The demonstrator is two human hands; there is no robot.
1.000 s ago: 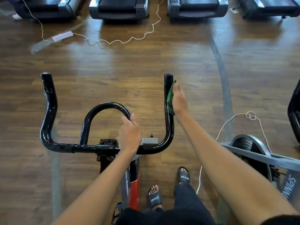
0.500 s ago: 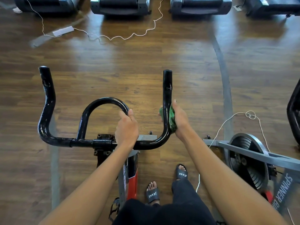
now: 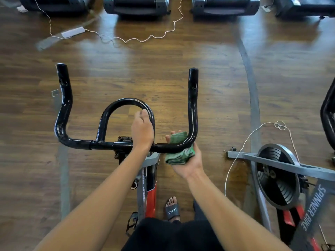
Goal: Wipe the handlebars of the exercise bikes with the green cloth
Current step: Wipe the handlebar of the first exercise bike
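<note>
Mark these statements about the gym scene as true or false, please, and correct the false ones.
1. The right hand holds the green cloth around the right bend of the handlebars. True.
2. The left hand grips the centre loop. True.
3. The cloth is at the top tip of the right bar. False: it is low, at the bend.
4. A white cord lies on the floor near the treadmills. True.
5. The person wears closed shoes. False: an open-toed sandal shows.

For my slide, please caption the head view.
Right hand wraps green cloth around handlebar bend; left hand grips centre loop.
</note>
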